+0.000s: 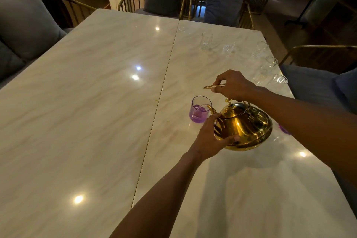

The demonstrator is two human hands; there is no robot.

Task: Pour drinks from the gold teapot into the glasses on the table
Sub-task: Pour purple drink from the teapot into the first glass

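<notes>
The gold teapot (245, 127) is tilted to the left above the marble table (96, 102), its spout over a purple glass (200, 109) with liquid in the bottom. My right hand (234, 85) grips the teapot's thin gold handle from above. My left hand (210, 137) cups the pot's lower left side. Behind my right forearm a second purple glass (284, 129) is mostly hidden. Several clear glasses stand along the table's right side, such as one at the back (206, 41) and one near the edge (280, 81).
Gold-framed chairs with grey cushions (224, 5) stand at the far end and along the right edge (316, 87). A grey sofa (25, 25) sits at the left. A seam (160, 98) runs between the two table tops.
</notes>
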